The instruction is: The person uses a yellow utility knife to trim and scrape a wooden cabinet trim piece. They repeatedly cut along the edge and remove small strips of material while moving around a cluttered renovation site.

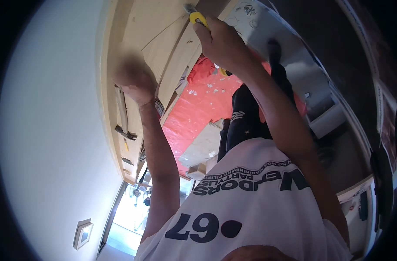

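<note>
In my right hand (224,43) is a yellow utility knife (198,19), gripped with the thumb along its body. Its blade end lies over the pale wooden board (161,26), near the board's right edge. A thin dark line runs slantwise across the wood between the knife and my left hand (138,82). That left hand is low over the board or resting on it; a blur covers its fingers, so their pose is hidden. Just below it a claw hammer (122,108) with a wooden handle lies along the wall side of the board.
A white wall (55,108) borders the board on the left. Near the hammer lies a small yellow-handled tool (125,145). Red sheeting (194,104) covers part of the floor beside my legs. A pale box-shaped object (328,122) stands at the right.
</note>
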Demonstrator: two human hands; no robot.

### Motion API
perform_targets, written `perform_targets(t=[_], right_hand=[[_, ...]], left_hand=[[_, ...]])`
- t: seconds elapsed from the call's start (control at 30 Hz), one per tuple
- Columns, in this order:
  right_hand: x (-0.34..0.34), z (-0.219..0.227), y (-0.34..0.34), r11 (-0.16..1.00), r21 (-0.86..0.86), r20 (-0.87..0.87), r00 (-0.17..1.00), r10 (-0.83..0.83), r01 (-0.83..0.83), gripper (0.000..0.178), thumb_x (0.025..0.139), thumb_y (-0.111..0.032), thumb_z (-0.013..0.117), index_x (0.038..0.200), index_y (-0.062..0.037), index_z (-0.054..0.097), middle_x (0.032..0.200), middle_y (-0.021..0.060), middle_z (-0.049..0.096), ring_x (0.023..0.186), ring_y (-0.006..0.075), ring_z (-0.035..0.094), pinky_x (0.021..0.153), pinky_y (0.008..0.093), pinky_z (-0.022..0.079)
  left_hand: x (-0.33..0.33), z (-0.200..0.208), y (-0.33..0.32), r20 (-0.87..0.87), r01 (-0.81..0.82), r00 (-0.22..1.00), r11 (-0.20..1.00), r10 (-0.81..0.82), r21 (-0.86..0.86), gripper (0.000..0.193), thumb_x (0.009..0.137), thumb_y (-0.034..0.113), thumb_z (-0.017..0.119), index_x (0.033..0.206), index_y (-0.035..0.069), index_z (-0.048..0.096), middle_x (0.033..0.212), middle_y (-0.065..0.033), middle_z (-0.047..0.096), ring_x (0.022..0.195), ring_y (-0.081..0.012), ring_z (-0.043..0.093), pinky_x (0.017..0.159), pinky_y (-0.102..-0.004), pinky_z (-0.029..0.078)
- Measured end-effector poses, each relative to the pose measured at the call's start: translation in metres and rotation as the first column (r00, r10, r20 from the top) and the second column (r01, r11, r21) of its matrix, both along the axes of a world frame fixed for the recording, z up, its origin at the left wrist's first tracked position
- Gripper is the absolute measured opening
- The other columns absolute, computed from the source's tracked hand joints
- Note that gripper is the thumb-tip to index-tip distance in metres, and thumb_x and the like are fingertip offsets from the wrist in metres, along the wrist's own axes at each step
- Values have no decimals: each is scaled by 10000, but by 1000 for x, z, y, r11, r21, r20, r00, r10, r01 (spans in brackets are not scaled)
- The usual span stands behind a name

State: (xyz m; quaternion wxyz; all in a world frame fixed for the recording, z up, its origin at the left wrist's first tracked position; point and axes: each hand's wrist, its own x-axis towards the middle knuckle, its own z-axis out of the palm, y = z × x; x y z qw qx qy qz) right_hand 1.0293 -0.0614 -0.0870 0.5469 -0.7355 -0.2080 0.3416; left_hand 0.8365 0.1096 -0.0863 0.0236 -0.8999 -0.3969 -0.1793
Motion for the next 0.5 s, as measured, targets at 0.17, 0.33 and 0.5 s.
perform_targets(t=[0.17,0.33,0.5], right_hand=[[-2,-15,2,1000,17,118,993,-2,0,343,971,-331,506,945,9,547,636,169,570,564,300,597,547,413,462],[20,4,-54,959,-3,-363,894,-264,282,314,998,-345,493,918,-44,529,590,-8,463,445,67,451,388,243,356],[12,-2,-136,944,-172,-491,807,-329,281,322,1009,-358,467,923,-52,516,604,7,478,438,96,458,404,258,382]], left_hand=[[-5,2,-4,14,-22,1000,1000,22,-20,110,840,77,650,945,52,671,919,-129,629,911,-320,557,842,-446,432],[5,27,-18,193,-36,974,917,122,-397,213,900,70,556,1081,45,665,1054,-156,607,974,-303,561,859,-392,454],[45,36,-51,502,138,865,961,1,-239,323,925,-27,443,1220,7,572,1134,-164,593,1079,-315,543,929,-403,437]])
